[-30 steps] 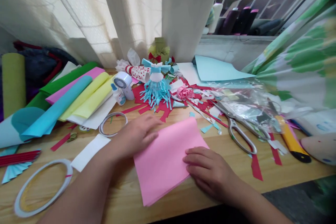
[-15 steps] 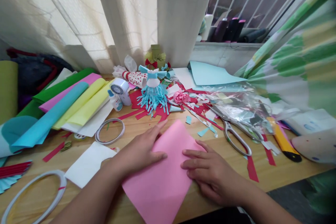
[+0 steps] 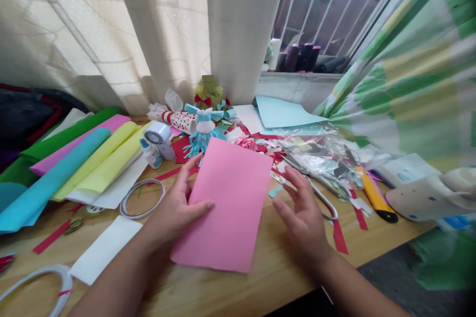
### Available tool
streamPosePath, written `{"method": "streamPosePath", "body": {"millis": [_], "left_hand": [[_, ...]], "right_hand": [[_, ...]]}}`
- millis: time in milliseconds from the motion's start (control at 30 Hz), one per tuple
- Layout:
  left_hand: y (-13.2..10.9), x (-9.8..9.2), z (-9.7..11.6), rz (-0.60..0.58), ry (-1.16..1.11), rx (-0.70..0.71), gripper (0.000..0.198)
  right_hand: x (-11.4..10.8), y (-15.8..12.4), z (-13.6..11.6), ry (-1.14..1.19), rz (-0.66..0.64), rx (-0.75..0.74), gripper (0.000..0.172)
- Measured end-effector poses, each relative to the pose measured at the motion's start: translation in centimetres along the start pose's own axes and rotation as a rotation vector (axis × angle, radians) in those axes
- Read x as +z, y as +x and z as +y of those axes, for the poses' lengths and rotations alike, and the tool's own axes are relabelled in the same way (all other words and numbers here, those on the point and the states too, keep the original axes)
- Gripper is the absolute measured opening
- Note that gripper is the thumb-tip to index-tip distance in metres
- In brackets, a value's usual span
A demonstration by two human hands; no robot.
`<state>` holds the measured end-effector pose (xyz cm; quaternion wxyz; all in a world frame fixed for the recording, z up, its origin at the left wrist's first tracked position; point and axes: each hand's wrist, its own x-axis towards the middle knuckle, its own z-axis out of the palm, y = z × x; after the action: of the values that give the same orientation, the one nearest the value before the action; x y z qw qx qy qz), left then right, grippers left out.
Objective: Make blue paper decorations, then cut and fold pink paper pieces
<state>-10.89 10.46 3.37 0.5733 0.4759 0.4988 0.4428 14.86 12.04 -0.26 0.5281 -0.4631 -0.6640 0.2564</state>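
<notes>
A pink sheet of paper [image 3: 227,203] is raised off the table, tilted toward me. My left hand [image 3: 182,200] grips its left edge, thumb on the front face and the other fingers behind. To the right of the sheet, my right hand [image 3: 301,205] is apart from it, fingers spread and slightly curled, with nothing in them. Behind the paper stands a light-blue fringed paper figure [image 3: 204,131], partly covered. Scissors [image 3: 323,195] lie beyond my right hand, their handles partly hidden by it.
Rolled coloured papers [image 3: 70,163] lie at left, near a glue bottle [image 3: 151,153] and a small white fan [image 3: 160,139]. Tape rolls [image 3: 142,199] and a white paper piece [image 3: 106,249] are by my left arm. A yellow cutter [image 3: 375,195] and a clear plastic bag [image 3: 316,151] lie right.
The pink sheet has been lifted off the table and turned more upright in my left hand. My right hand has let go and moved slightly away. The view has shifted right.
</notes>
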Motion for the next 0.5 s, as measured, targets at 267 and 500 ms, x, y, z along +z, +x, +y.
{"method": "streamPosePath", "body": {"millis": [267,500], "left_hand": [[0.3,0.5,-0.3,0.257,-0.119,0.140,0.077],[0.5,0.2,-0.6,0.248,-0.133,0.128,0.073]], "right_hand": [[5.0,5.5,-3.5,0.535,-0.431,0.456,0.042],[6.5,6.5,-3.1,0.196,-0.312,0.145,0.027]]}}
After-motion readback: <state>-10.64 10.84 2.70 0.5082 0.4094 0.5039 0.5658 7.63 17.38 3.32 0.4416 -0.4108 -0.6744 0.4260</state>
